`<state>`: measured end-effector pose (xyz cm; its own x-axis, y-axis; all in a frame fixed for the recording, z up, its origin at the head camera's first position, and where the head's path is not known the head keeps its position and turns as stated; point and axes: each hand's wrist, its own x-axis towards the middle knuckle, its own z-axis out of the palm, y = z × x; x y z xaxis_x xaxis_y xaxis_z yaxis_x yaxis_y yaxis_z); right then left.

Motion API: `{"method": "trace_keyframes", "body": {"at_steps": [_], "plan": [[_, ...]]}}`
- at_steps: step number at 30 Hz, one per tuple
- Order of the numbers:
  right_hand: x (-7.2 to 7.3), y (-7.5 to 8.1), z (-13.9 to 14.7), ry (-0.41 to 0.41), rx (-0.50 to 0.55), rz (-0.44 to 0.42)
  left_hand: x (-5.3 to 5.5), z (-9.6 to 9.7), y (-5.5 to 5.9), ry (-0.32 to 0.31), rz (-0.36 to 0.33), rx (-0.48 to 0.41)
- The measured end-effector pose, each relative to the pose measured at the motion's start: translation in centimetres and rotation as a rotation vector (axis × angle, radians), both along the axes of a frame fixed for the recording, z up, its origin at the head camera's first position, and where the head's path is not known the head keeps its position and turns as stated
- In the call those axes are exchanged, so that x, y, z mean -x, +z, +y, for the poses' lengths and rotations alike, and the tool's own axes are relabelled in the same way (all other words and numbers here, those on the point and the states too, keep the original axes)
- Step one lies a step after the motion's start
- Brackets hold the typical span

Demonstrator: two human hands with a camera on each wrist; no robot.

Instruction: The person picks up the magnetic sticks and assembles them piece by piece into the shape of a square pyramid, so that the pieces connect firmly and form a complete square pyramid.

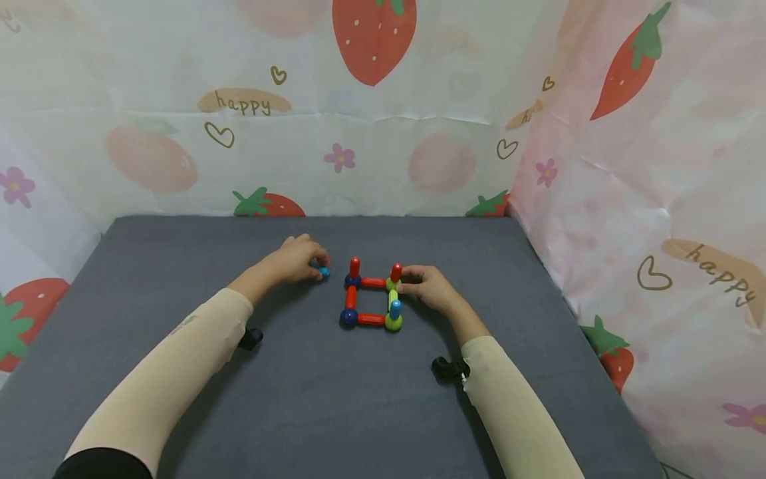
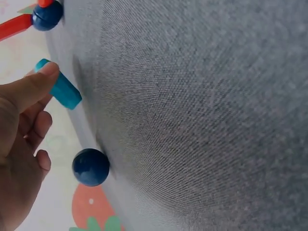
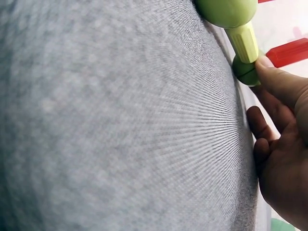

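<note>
My left hand [image 1: 297,260] pinches a short blue rod [image 2: 68,92] between thumb and fingers, left of a square frame built of toy rods and balls. A loose dark blue ball [image 2: 90,167] lies on the cloth near that hand in the left wrist view. The square has red rods [image 1: 372,320] and a yellow-green rod [image 3: 244,43] along its sides, dark blue balls [image 1: 349,317] at its left corners and green balls [image 1: 393,322] at its right ones. My right hand [image 1: 435,290] grips its far right green ball [image 3: 245,71] with thumb and fingers.
Two red rods [image 1: 356,267] stand upright on the far corners, and a blue rod [image 1: 395,309] stands on the near right corner. Grey cloth [image 1: 335,406] covers the table. Printed curtains [image 1: 371,166] hang behind it and at both sides.
</note>
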<state>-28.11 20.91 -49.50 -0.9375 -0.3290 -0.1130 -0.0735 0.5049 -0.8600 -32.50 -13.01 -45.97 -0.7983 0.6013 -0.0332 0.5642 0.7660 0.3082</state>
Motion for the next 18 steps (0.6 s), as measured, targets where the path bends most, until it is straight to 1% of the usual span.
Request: {"method": "trace_keyframes", "body": {"at_steps": [8, 14, 18], "plan": [[0.0, -0.1, 0.0, 0.003, 0.0, 0.007, -1.6, -0.3, 0.9, 0.013, -0.005, -0.136], [0.0, -0.1, -0.1, 0.003, 0.017, 0.003, -3.1, -0.6, 1.4, 0.047, -0.047, -0.244], [0.0, -0.1, -0.1, 0.003, 0.01, 0.007, -4.4, -0.4, 1.7, 0.067, -0.078, -0.314]]}}
